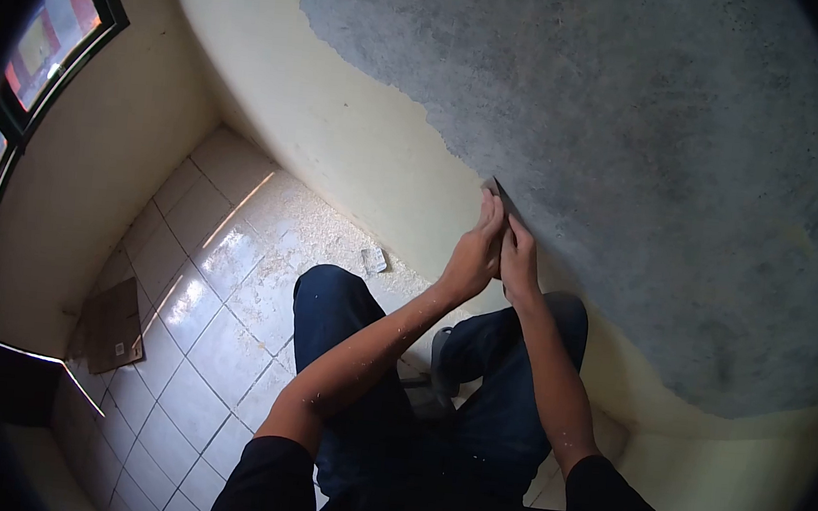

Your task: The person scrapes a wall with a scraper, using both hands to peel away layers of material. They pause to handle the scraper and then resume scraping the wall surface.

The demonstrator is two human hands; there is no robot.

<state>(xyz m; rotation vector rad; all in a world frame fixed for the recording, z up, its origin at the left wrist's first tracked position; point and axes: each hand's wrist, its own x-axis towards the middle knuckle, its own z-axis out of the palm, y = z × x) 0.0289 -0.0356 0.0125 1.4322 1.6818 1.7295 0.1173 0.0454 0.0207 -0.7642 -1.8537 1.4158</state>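
Note:
Both hands are together at the wall, near the border between cream paint [370, 137] and a large bare grey patch [611, 127]. A flat scraper blade [500, 190] sticks out past the fingertips and touches the wall at that border. My left hand [473, 256] has its fingers laid along the blade, pressed on the scraper. My right hand [519, 259] is closed round the scraper from the other side; the handle is mostly hidden between the palms.
Pale flakes [310, 229] lie on the tiled floor [218, 356] along the wall's foot, with a small crumpled piece [373, 259]. A brown cardboard piece [113, 326] lies farther left. A dark-framed window [111, 11] is at upper left. My bent knees are below the hands.

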